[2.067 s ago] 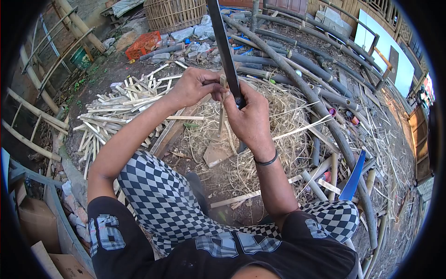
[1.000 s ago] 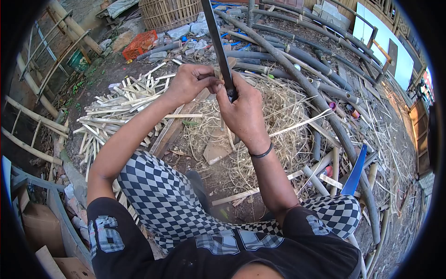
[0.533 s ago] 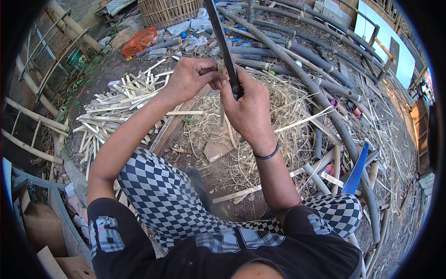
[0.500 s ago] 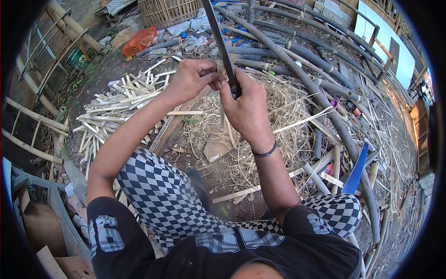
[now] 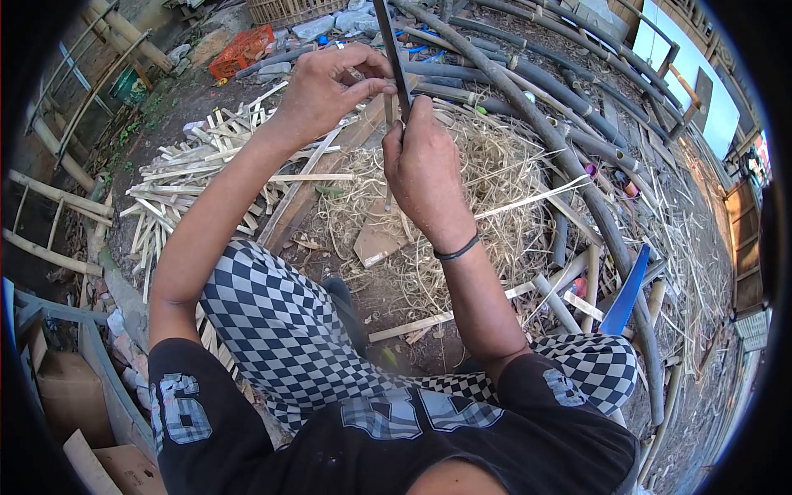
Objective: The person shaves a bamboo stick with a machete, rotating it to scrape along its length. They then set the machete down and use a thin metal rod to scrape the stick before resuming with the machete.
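Looking down from my head, I see loose stuff crowding the ground on every side. A pile of pale sticks (image 5: 198, 175) lies to my left, beside a wooden plank (image 5: 299, 210), and curly shavings (image 5: 503, 198) spread beyond my right wrist. A flat board piece (image 5: 381, 241) sits below my hands, near the shavings. Ahead and to the right, dark poles (image 5: 557, 101) lie close together, one long one slanting down toward my right knee, where a blue saw blade (image 5: 629, 290) rests near it. An orange crate (image 5: 241, 52) stands far ahead on the left. My right hand (image 5: 426, 165) is wrapped tightly around the lower end of a long dark blade (image 5: 391, 45), which points up and away from me; my fist hides its handle. My left hand (image 5: 334, 89) has thumb and fingertips together on the upper part of a thin pale strip (image 5: 388, 111), right against the blade. The strip hangs down past my right thumb; I can't tell whether that thumb presses it.
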Demonstrator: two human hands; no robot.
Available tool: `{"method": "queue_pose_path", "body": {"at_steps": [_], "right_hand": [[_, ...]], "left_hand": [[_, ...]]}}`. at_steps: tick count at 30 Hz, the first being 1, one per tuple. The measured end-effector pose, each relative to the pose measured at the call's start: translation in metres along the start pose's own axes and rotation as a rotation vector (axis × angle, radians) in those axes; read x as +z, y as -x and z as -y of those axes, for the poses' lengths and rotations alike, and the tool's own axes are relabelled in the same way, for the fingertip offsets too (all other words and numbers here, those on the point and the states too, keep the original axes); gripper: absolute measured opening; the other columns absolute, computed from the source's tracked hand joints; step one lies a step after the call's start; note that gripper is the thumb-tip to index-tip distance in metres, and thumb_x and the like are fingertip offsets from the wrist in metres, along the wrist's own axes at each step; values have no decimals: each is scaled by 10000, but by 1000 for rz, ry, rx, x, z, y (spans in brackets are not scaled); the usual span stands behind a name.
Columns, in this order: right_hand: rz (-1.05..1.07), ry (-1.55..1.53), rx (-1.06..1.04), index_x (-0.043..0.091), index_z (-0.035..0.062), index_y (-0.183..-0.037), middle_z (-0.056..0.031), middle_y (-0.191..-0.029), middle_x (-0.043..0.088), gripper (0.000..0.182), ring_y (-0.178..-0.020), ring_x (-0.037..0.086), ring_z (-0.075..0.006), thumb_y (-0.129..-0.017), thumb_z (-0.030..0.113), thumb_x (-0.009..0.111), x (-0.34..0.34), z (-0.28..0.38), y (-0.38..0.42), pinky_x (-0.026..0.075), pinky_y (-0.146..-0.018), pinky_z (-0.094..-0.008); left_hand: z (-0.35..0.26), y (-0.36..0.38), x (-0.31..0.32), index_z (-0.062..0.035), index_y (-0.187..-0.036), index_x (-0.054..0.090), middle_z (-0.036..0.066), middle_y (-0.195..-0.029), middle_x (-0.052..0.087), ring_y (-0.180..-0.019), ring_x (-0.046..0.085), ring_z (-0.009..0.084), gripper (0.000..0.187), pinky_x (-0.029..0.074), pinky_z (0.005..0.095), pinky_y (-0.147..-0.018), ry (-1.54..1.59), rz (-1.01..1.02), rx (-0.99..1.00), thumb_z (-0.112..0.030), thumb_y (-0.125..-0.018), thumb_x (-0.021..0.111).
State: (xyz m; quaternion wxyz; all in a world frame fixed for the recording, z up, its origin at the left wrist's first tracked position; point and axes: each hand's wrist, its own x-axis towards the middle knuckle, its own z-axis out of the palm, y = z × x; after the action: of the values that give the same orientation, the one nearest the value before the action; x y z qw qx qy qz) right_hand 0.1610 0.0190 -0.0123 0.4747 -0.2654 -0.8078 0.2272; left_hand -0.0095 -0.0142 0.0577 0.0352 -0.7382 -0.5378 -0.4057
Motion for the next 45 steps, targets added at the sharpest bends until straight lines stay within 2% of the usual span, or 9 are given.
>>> {"method": "queue_pose_path", "body": {"at_steps": [18,22,24,25,30,35,41,43,45], "right_hand": [[515,95,456,520,-119,-1109,-373,-833,651,351,-837,662,-524,-925,177,554,126,-143,113,539,-792,-571],[451,29,437,516,-103,-1038,-353,-804,643,288,-823,651,-523,-921,155,564,113,-110,86,530,-768,-573],[199,-93,257,488,-37,-1052,-300,-738,642,218,-700,632,-518,-938,135,561,113,-98,81,501,-654,-582],[167,-112,211,468,-38,-1029,-298,-730,625,188,-705,630,-512,-946,107,555,110,-88,77,488,-635,-570],[156,-103,256,447,-63,-1091,-330,-885,610,256,-816,610,-515,-933,102,562,154,-120,127,481,-734,-591],[692,208,744,464,-75,-1202,-348,-1029,658,331,-977,658,-511,-948,134,497,180,-192,221,541,-859,-551],[642,149,689,559,-85,-1062,-319,-935,692,316,-898,716,-422,-928,201,561,182,-188,195,565,-774,-515],[622,-233,955,605,-95,-940,-223,-787,692,304,-701,719,-313,-938,205,551,167,-177,164,565,-641,-443],[528,-351,956,607,-89,-895,-176,-735,663,305,-633,682,-268,-943,207,552,159,-174,140,540,-583,-415]], "left_hand": [[43,3,-9,1,-963,666,72,-1036,708,-955,707,128,230,640,300,-834,-116,-88,-154,-129,-841,812],[43,5,-9,-8,-982,684,44,-945,709,-898,702,104,228,631,276,-810,-179,-168,-139,-145,-852,810],[37,5,-12,-1,-883,603,75,-711,643,-668,669,142,207,544,295,-623,-253,-210,-147,-143,-893,753],[34,3,-12,12,-825,600,77,-753,668,-726,695,133,294,566,277,-671,-190,-226,-267,-79,-751,869],[46,11,-17,5,-853,611,77,-814,673,-740,689,132,264,570,283,-678,-267,-235,-172,-99,-792,846],[39,12,-20,1,-855,589,52,-795,640,-751,673,119,261,557,275,-681,-237,-229,-241,-83,-810,832],[32,8,-19,19,-852,620,63,-769,655,-716,670,115,222,549,279,-659,-381,-240,-172,-95,-839,810],[55,12,-16,-28,-1024,712,19,-899,714,-832,688,82,243,612,252,-767,-250,-196,-183,-161,-850,815],[53,11,-16,-39,-1044,722,15,-896,717,-812,682,76,254,603,247,-760,-210,-192,-182,-167,-847,818]]}}
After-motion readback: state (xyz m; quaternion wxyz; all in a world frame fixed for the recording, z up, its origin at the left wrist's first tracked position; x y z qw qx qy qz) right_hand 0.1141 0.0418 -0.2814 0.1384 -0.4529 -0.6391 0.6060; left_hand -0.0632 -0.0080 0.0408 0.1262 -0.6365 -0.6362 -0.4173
